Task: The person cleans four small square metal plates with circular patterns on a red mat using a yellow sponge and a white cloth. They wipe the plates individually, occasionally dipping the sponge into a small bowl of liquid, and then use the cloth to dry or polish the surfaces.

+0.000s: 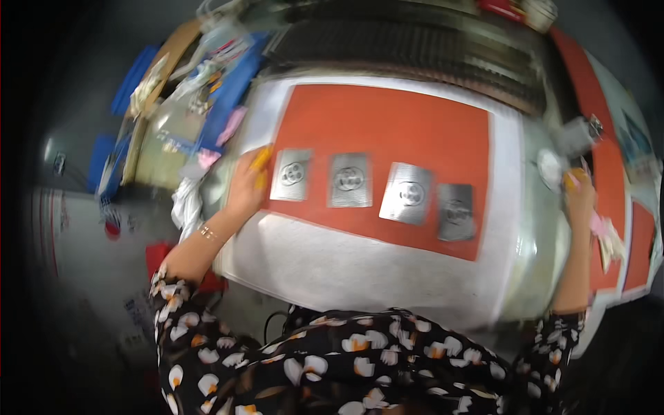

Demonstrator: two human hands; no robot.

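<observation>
Several silver rectangular plates with dark round markings lie in a row on an orange-red sheet [387, 117]. Counting from the left, they are the first plate [291, 175], second plate [350, 197], third plate [406, 211] and fourth plate [456, 228]. My left hand [247, 181], with yellow covers on its fingertips, rests at the sheet's left edge beside the first plate, fingers outstretched. Far to the right, my right hand [579, 194] has its yellow-covered fingers drawn together; a thin pale tip shows there, too blurred to name. A white round object [550, 170] is next to it.
Under the orange sheet is a white sheet [346, 266]. A dark ribbed surface [408, 52] spans the back. At left are a blue tray [238, 86] with clutter and a white crumpled cloth [187, 204]. A grey metallic container [577, 136] stands near my right hand.
</observation>
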